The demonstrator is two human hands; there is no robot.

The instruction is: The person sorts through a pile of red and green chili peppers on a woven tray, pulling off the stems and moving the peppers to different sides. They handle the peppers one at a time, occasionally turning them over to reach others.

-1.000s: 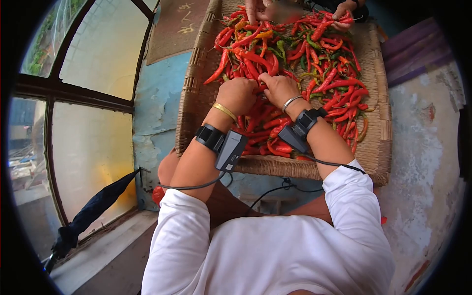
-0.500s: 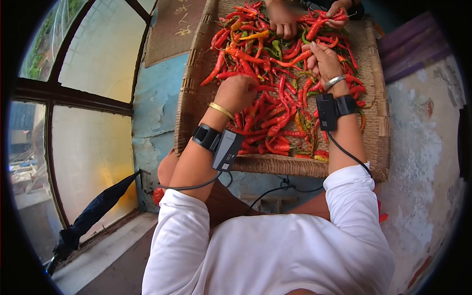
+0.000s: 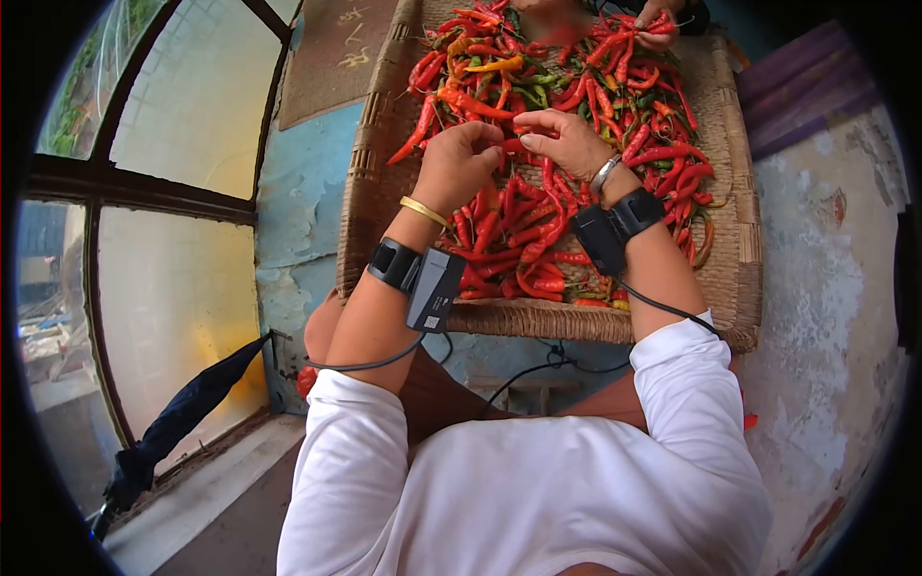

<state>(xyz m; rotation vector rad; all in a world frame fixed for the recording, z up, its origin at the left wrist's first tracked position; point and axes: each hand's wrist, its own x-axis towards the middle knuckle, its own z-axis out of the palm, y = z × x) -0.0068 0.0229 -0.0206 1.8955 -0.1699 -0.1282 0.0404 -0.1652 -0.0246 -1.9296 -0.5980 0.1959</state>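
Pinching glossy tapered chilli (image 3: 513,146), woven tray (image 3: 736,197)

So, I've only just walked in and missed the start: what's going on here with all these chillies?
A person in a white top leans over a woven tray heaped with chillies, mostly red with some green and orange. Their left hand and right hand meet above the pile, fingertips pinched on one red chilli between them. At the tray's far edge another person's hand rests among the chillies too.
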